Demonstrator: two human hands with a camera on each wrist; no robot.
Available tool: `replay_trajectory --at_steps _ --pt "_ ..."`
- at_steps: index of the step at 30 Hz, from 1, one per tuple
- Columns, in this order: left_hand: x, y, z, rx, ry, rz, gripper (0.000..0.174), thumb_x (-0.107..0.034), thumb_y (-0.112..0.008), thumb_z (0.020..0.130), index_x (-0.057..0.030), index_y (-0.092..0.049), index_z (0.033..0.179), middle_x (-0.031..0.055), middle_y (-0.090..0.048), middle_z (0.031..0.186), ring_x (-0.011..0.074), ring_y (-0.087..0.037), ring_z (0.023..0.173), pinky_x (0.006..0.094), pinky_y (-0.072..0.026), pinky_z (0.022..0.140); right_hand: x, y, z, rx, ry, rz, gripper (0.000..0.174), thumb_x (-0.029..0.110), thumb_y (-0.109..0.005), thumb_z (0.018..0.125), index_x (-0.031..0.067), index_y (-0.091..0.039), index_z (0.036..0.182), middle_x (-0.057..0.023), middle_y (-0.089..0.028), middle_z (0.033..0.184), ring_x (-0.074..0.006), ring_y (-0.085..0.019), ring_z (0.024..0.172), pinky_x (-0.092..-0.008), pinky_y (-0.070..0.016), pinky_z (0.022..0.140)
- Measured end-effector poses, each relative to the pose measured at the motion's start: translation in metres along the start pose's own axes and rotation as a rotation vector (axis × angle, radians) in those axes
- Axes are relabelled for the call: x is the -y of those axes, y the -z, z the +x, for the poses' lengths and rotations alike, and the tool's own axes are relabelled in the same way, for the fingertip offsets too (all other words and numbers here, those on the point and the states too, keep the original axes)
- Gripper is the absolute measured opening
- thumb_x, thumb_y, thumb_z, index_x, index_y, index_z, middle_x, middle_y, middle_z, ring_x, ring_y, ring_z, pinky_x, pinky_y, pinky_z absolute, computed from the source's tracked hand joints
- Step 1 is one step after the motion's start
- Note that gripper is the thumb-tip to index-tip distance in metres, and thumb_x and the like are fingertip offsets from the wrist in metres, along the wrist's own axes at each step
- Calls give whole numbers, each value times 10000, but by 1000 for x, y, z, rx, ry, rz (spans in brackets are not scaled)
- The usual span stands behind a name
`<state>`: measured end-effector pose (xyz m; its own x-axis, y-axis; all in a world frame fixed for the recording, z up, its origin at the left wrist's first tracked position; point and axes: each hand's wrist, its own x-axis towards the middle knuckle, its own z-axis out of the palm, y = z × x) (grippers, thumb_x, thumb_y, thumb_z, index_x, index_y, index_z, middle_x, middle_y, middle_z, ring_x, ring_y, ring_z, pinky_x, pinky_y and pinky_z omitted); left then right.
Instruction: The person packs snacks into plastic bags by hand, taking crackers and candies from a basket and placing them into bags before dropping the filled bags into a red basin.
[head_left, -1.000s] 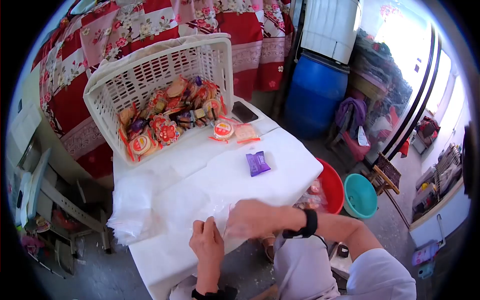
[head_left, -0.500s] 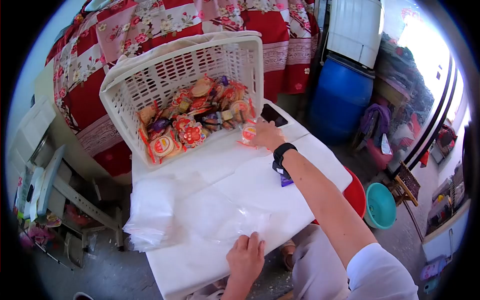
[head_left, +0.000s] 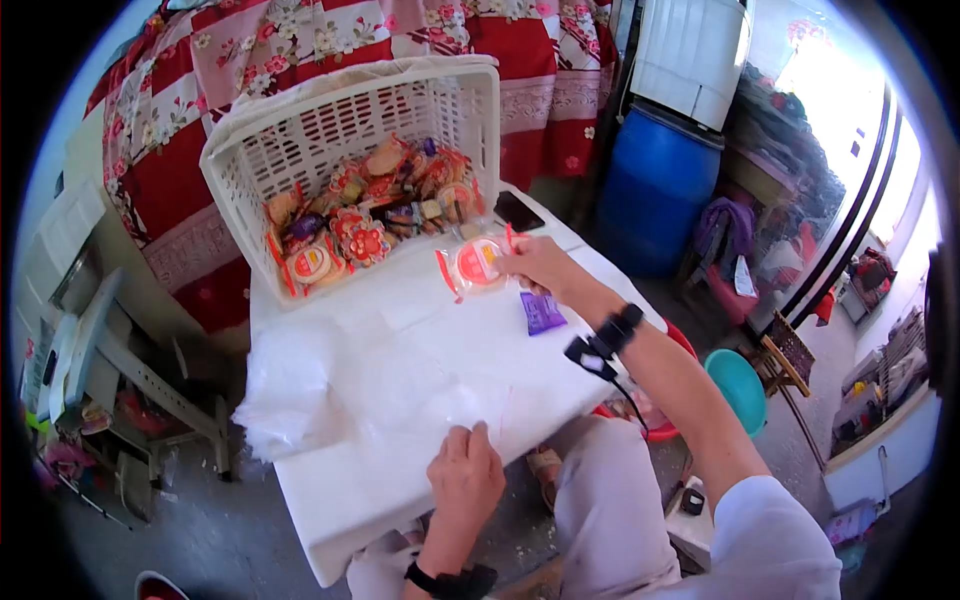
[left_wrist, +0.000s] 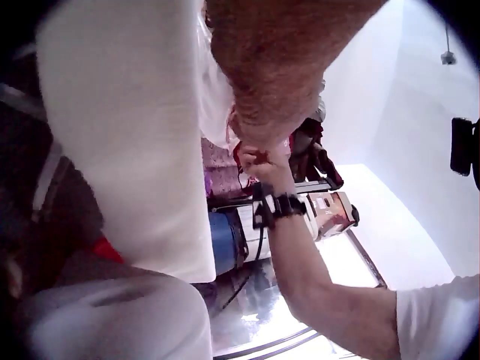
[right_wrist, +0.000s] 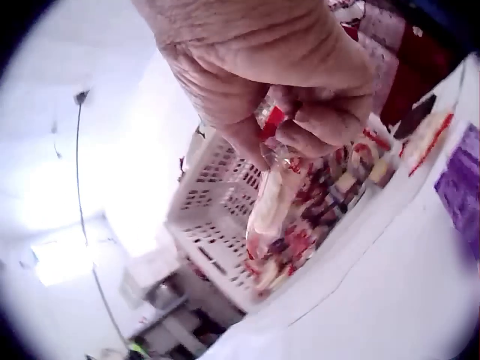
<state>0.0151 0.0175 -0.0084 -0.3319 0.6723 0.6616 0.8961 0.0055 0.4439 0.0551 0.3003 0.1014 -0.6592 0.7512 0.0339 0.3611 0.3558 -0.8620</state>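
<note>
My right hand (head_left: 545,268) pinches the edge of a clear, red-edged wrapper holding a round pastry (head_left: 476,263), above the table in front of the basket. In the right wrist view that pastry (right_wrist: 271,202) hangs edge-on below the fingers. At the table's front edge, my left hand (head_left: 467,480) has curled fingers pinching a clear plastic bag (head_left: 455,402), which lies nearly invisible on the white surface. Translucent plastic (left_wrist: 215,86) shows beside that hand in the left wrist view. A purple packet (head_left: 542,313) lies close to my right wrist.
A white basket (head_left: 235,200) lies tipped toward me, full of wrapped snacks (head_left: 360,235). A stack of clear bags (head_left: 290,385) is at the table's left. A phone (head_left: 518,211) and another wrapped pastry (right_wrist: 426,142) lie at the right. Red and green basins (head_left: 735,390) stand on the floor.
My right hand left the bag, reached toward the basket's front and picked up the wrapped pastry from the table. The left hand stays at the bag near the front edge.
</note>
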Motion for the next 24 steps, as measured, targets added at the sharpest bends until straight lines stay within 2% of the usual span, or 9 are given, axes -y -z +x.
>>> replay_trajectory --at_steps 2,5,9,12,16,18,19,22,24 --pt "1 0 -1 13 41 -36 301 1 -609 723 -10 -607 1024 129 -544 826 315 -596 669 411 -486 548 3 -2 -66 113 -87 256 288 305 -742 783 50 -621 730 11 -484 565 -62 -425 464 -228 -294 397" --pt "5 -2 -5 50 147 -143 269 13 -601 741 15 -610 1010 158 -573 813 332 -596 635 411 -481 555 -12 -18 -157 165 -231 327 262 278 -719 822 39 -616 787 19 -494 582 -51 -425 469 -206 -305 413" --pt "6 0 -1 -11 249 -337 191 3 -612 768 44 -628 954 177 -594 779 325 -590 601 401 -467 551 -41 -47 -220 82 -331 478 242 256 -713 837 31 -624 839 24 -518 606 -42 -448 487 -190 -318 433" --pt "0 2 -1 -37 286 -373 161 -15 -621 784 24 -644 938 161 -589 777 309 -591 598 397 -461 544 -53 -54 -230 -20 -290 354 260 252 -713 830 3 -640 805 19 -536 615 -41 -468 502 -197 -335 434" --pt "-4 -2 -4 -52 159 -117 144 -59 -649 789 -37 -657 931 111 -550 768 296 -592 602 389 -463 521 -46 -53 -234 -32 -253 270 235 239 -702 836 14 -644 801 21 -545 616 -34 -479 509 -190 -339 442" --pt "-4 -5 -4 -38 124 -6 140 -78 -656 787 -58 -660 926 96 -533 761 291 -595 609 387 -466 514 -38 -52 -234 198 -321 428 214 233 -707 825 28 -649 811 28 -536 601 -29 -460 493 -189 -317 429" --pt "-4 -7 -5 -44 79 -6 150 -84 -646 789 -71 -655 939 91 -524 756 287 -600 621 386 -473 514 -44 -55 -231 221 -320 477 211 239 -712 821 38 -648 810 20 -537 614 -27 -438 480 -190 -288 413" --pt "-8 -5 -7 -16 -8 -3 181 -86 -622 794 -79 -642 975 86 -516 752 282 -609 640 385 -487 521 -55 -62 -217 71 -369 619 251 275 -721 819 42 -641 871 13 -545 637 -34 -439 486 -196 -287 418" --pt "-11 -4 -9 11 -47 3 201 -82 -607 798 -74 -633 997 87 -516 753 280 -612 649 384 -494 527 -53 -69 -212 21 -375 660 231 267 -700 839 47 -630 838 12 -537 640 -33 -419 475 -193 -276 410"
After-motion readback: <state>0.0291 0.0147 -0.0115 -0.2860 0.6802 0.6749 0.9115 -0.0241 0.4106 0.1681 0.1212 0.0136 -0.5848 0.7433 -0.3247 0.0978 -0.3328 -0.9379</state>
